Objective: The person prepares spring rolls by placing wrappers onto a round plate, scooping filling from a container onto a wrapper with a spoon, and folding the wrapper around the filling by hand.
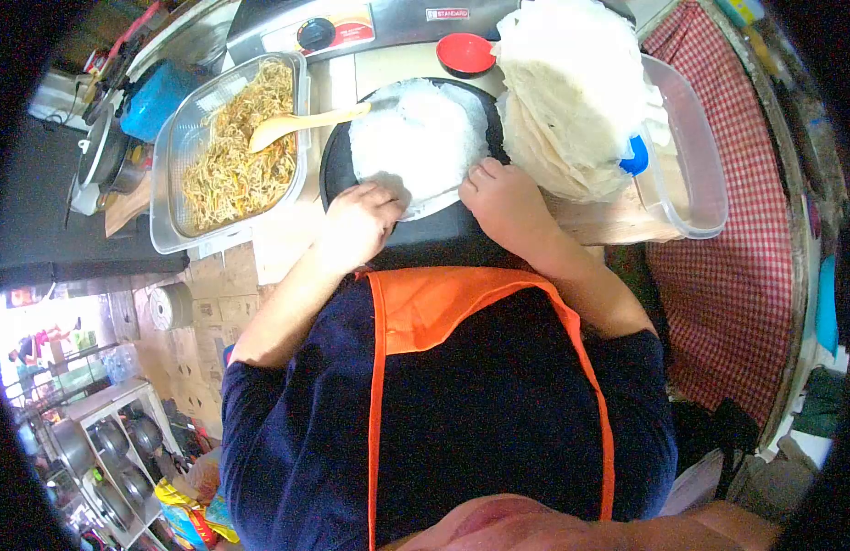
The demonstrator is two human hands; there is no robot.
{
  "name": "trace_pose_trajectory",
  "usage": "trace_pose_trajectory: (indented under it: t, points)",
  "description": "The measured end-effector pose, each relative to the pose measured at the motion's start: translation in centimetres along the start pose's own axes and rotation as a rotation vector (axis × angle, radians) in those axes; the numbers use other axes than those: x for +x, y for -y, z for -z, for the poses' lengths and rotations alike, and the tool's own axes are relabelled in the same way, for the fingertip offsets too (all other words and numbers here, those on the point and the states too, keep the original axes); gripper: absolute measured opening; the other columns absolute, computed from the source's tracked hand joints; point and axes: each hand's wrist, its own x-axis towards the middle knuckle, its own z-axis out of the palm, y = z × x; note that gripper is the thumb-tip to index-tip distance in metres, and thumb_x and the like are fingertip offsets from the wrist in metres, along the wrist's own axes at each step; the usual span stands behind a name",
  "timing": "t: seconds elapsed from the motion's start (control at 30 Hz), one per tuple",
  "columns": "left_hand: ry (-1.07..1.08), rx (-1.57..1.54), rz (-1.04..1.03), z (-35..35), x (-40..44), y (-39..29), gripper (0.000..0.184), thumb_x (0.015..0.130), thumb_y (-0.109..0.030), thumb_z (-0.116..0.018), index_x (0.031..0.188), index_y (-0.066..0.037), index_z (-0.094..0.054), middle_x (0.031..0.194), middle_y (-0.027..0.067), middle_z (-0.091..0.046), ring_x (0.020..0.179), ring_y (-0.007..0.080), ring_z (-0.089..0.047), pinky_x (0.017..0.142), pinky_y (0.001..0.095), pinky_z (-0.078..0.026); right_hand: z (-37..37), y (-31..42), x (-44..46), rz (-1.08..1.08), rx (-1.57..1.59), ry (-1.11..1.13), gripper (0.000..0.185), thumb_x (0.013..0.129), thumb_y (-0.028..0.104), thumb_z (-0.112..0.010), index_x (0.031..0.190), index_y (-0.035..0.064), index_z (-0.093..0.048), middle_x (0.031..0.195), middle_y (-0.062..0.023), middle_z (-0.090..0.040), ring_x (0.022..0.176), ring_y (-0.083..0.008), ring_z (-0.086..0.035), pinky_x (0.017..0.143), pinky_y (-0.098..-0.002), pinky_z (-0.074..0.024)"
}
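A thin, round white wrapper [420, 133] lies on a round black plate [337, 158] in front of me. My left hand [363, 219] is at the wrapper's lower left edge, fingers curled and closed on it. At the lower right edge, my right hand [500, 200] pinches the wrapper between closed fingers. To the left, a clear plastic container [168, 197] holds cooked noodles [237, 161] with vegetable bits. A pale spoon [292, 125] rests on the noodles, its handle reaching over the wrapper's left side. A tall stack of wrappers [567, 115] stands on the right.
Behind the plate is a red bowl [465, 55], in front of a stove [397, 28] with a knob. Another clear container [708, 188] sits under the wrapper stack, by a blue piece [634, 156]. A red checked cloth [719, 239] hangs at right. Pots stand on a rack [122, 459] lower left.
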Motion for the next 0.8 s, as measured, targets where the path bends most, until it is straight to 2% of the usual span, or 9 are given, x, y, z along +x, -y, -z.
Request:
trace_pose_trajectory:
  t: [0.07,0.17,0.23,0.33,0.4,0.5,0.63,0.77,0.8]
  points:
    - [0.005,-0.008,0.004,0.2,0.1,-0.4,0.019,0.068,-0.007,-0.062,0.087,-0.007,-0.066,0.093,0.0079,-0.063,0.092,0.0264,-0.06,0.082,0.0371,-0.05,-0.2,0.1,-0.3,-0.015,-0.009,0.049,0.01,0.075,0.017,-0.055,0.073,0.0088,-0.06,0.076,-0.0059,-0.059,0.08,-0.0221,-0.058,0.063,-0.0346,-0.048]
    - [-0.011,-0.025,0.022,0.4,0.0,-0.4,0.02,0.067,-0.008,-0.063,0.087,-0.008,-0.066,0.093,0.0074,-0.063,0.091,0.0255,-0.061,0.08,0.0368,-0.05,1.0,0.2,-0.3,-0.025,-0.001,-0.013,0.01,0.076,0.016,-0.054,0.074,0.0083,-0.06,0.075,-0.0057,-0.059,0.079,-0.0218,-0.057,0.062,-0.0339,-0.0478]
    - [-0.024,-0.036,0.037,0.4,0.0,-0.2,0.02,0.066,-0.008,-0.063,0.087,-0.008,-0.066,0.093,0.0071,-0.063,0.091,0.0251,-0.061,0.079,0.0365,-0.05,2.1,0.7,-0.5,-0.011,0.001,0.078,0.011,0.076,0.017,-0.054,0.077,0.0081,-0.061,0.076,-0.0058,-0.059,0.08,-0.0223,-0.057,0.063,-0.034,-0.0469]
    - [-0.094,-0.021,0.007,0.5,-0.1,0.4,0.02,0.066,-0.008,-0.063,0.086,-0.008,-0.065,0.093,0.0071,-0.063,0.089,0.0246,-0.061,0.077,0.0359,-0.051,1.9,1.0,-0.9,0.041,0.019,0.056,0.011,0.076,0.017,-0.053,0.077,0.0085,-0.061,0.078,-0.0057,-0.059,0.082,-0.0227,-0.056,0.065,-0.034,-0.0455]
    - [-0.05,-0.048,0.038,0.8,-0.2,0.4,0.025,0.065,-0.002,-0.065,0.09,-0.005,-0.066,0.096,0.0098,-0.064,0.091,0.0268,-0.062,0.079,0.0369,-0.052,0.9,0.7,-1.1,0.03,0.016,0.075,0.011,0.076,0.017,-0.053,0.077,0.0086,-0.061,0.079,-0.0057,-0.058,0.083,-0.0228,-0.055,0.066,-0.0342,-0.045]
    - [0.035,0.011,0.024,1.1,-0.6,0.0,0.026,0.065,-0.003,-0.065,0.092,-0.005,-0.065,0.097,0.0099,-0.064,0.092,0.0271,-0.062,0.081,0.0365,-0.051,0.6,0.5,-1.2,0.033,0.013,0.1,0.011,0.076,0.017,-0.053,0.076,0.0087,-0.061,0.08,-0.0058,-0.058,0.085,-0.0228,-0.055,0.066,-0.0347,-0.0446]
    - [0.043,-0.004,0.017,0.8,-0.9,-0.1,0.025,0.066,-0.004,-0.065,0.091,-0.005,-0.065,0.096,0.0099,-0.064,0.093,0.0269,-0.062,0.082,0.037,-0.051,0.8,0.6,-1.1,0.051,0.048,0.142,0.011,0.077,0.016,-0.053,0.074,0.0087,-0.061,0.081,-0.0074,-0.059,0.085,-0.0232,-0.056,0.067,-0.0352,-0.0449]
    - [0.019,-0.043,0.008,1.7,-1.0,-0.1,0.025,0.065,-0.013,-0.07,0.088,-0.005,-0.066,0.094,0.0094,-0.065,0.091,0.026,-0.062,0.081,0.0384,-0.048,3.4,1.0,0.0,0.024,0.047,0.18,0.011,0.079,0.015,-0.052,0.078,0.0084,-0.061,0.08,-0.008,-0.059,0.08,-0.0247,-0.058,0.066,-0.0374,-0.0457]
    - [-0.041,-0.066,-0.032,2.0,-0.8,0.0,0.021,0.068,-0.016,-0.066,0.086,-0.007,-0.066,0.088,0.0061,-0.064,0.086,0.0237,-0.061,0.077,0.0358,-0.046,4.3,0.9,0.7,0.023,0.133,0.22,0.01,0.079,0.014,-0.053,0.08,0.0084,-0.061,0.079,-0.0083,-0.059,0.078,-0.0254,-0.059,0.065,-0.0386,-0.0461]
